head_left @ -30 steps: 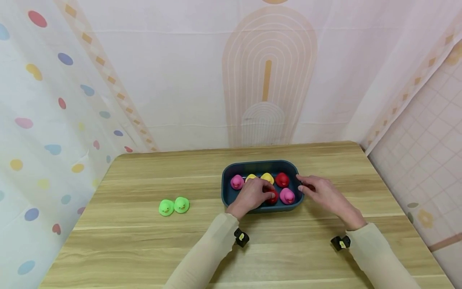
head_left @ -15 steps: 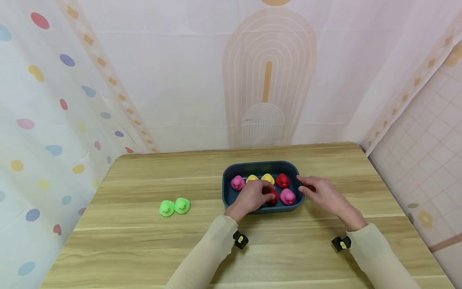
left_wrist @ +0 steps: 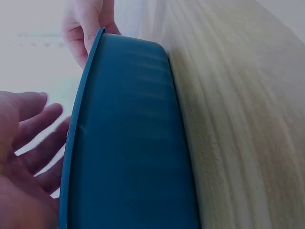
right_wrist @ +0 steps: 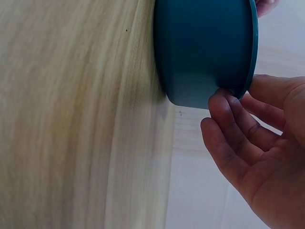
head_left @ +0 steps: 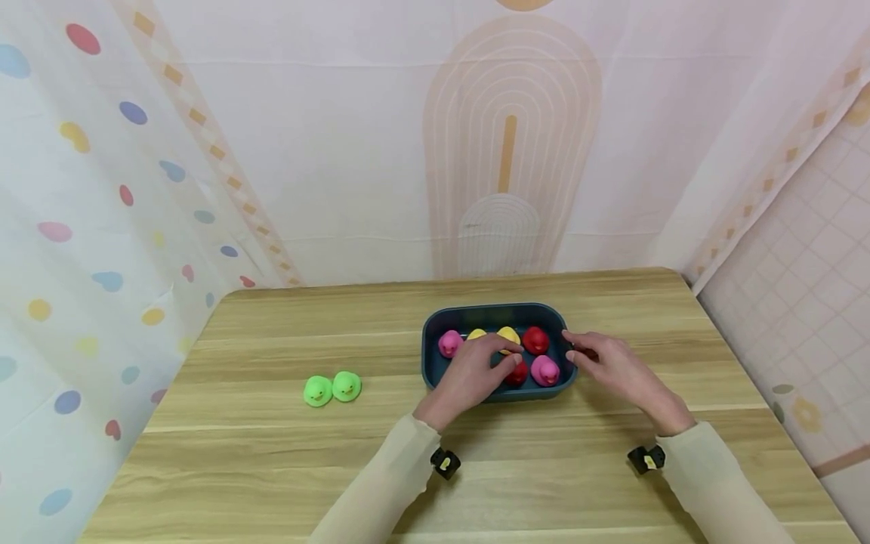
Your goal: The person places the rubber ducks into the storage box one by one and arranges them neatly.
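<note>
the left hand [head_left: 471,375] has just come off the nearer red duck [head_left: 518,374] – parted, holding nothing – leaving that duck at five o'clock inside the box [left_wrist: 128,124]; the right hand [head_left: 617,372] pinches the rim [right_wrist: 255,45] at three.

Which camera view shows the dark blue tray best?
The head view: the tray appears nearly whole, with its inside and ducks visible. The left and right wrist views show only parts of its outside.
</note>
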`<state>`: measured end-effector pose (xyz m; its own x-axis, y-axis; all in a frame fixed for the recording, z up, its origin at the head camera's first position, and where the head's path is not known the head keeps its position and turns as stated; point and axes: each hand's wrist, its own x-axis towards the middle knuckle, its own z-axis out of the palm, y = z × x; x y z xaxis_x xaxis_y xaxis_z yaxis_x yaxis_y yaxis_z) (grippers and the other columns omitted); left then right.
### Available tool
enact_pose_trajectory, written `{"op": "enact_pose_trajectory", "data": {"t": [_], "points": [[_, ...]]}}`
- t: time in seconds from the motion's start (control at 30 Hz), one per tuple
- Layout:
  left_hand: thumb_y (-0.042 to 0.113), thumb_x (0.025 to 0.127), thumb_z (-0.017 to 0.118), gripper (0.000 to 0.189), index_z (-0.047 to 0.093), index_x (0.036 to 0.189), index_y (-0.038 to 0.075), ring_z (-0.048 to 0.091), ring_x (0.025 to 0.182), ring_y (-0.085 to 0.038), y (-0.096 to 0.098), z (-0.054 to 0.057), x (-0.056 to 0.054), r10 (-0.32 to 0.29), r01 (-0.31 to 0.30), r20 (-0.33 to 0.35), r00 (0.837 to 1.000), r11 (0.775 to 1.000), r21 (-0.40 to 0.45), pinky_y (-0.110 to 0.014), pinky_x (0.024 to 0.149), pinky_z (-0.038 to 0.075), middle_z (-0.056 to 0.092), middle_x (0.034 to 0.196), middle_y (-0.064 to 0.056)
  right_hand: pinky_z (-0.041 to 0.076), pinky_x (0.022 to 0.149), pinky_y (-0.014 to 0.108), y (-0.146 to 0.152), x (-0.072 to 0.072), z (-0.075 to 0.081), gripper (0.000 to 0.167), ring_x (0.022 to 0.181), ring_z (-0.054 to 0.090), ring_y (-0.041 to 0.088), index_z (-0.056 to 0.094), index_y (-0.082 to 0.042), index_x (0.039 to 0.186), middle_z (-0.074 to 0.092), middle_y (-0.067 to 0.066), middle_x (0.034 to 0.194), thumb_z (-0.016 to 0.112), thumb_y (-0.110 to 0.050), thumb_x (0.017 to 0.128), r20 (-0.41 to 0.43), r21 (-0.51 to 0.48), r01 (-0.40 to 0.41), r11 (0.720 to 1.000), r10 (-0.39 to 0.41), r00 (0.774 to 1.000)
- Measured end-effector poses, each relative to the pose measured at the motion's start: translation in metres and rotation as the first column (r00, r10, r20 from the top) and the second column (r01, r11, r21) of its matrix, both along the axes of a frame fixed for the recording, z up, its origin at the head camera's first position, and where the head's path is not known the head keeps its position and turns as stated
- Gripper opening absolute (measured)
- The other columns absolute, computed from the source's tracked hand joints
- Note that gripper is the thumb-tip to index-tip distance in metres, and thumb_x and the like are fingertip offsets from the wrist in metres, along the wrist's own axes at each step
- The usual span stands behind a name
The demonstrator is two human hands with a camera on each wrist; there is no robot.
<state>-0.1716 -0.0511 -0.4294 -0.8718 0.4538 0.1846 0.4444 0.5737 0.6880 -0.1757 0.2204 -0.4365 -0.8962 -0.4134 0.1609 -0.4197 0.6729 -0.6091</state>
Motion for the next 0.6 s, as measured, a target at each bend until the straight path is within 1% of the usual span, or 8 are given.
{"op": "enact_pose_trajectory", "data": {"t": [0.1,0.23,0.33,0.53,0.6], "points": [[0.025,0.105,0.063,0.027,0.076,0.12,0.007,0.066,0.113,-0.026,-0.003,0.001,0.005,-0.003,0.004,-0.032,0.999,0.999,0.032,-0.039,0.101,0.054,0.073,0.121,-0.005,0.047,0.066,0.026,0.0,0.0,0.0,0.041,0.08,0.056,0.016,0.06,0.008,0.138,0.071,0.021,0.12,0.066,-0.011,0.103,0.0,-0.002,-0.001,1.0,0.001,1.0],[0.025,0.105,0.063,0.027,0.075,0.121,0.007,0.066,0.115,-0.023,-0.006,0.002,0.009,0.005,0.0,-0.098,0.995,0.999,0.054,-0.041,0.103,0.053,0.073,0.123,-0.005,0.048,0.067,0.026,0.0,0.0,0.0,0.041,0.081,0.056,0.017,0.061,0.008,0.138,0.071,0.021,0.12,0.066,-0.011,0.102,-0.006,0.0,0.0,1.0,0.0,1.0],[0.026,0.105,0.063,0.026,0.075,0.121,0.009,0.065,0.116,-0.019,-0.01,0.002,0.012,0.011,-0.003,-0.147,0.989,0.998,0.059,-0.04,0.103,0.053,0.073,0.123,-0.003,0.049,0.069,0.027,0.001,-0.001,-0.001,0.04,0.083,0.057,0.018,0.062,0.008,0.137,0.071,0.022,0.121,0.066,-0.011,0.102,-0.012,0.001,0.002,1.0,-0.002,1.0],[0.024,0.104,0.065,0.025,0.074,0.123,0.01,0.065,0.119,-0.019,-0.019,0.003,0.018,0.001,0.014,-0.215,0.977,0.998,0.068,-0.042,0.104,0.052,0.073,0.124,-0.003,0.048,0.068,0.027,0.003,-0.002,-0.002,0.04,0.083,0.057,0.018,0.062,0.009,0.137,0.071,0.022,0.12,0.066,-0.01,0.102,-0.018,-0.002,0.0,1.0,0.0,1.0],[0.021,0.104,0.066,0.024,0.074,0.123,0.01,0.064,0.12,-0.019,-0.022,0.002,0.02,-0.004,0.022,-0.239,0.971,0.997,0.076,-0.044,0.105,0.051,0.072,0.125,-0.004,0.048,0.068,0.026,0.003,-0.002,-0.002,0.04,0.082,0.057,0.018,0.062,0.009,0.137,0.071,0.022,0.121,0.066,-0.01,0.102,-0.02,-0.003,0.0,1.0,0.0,1.0]]}}
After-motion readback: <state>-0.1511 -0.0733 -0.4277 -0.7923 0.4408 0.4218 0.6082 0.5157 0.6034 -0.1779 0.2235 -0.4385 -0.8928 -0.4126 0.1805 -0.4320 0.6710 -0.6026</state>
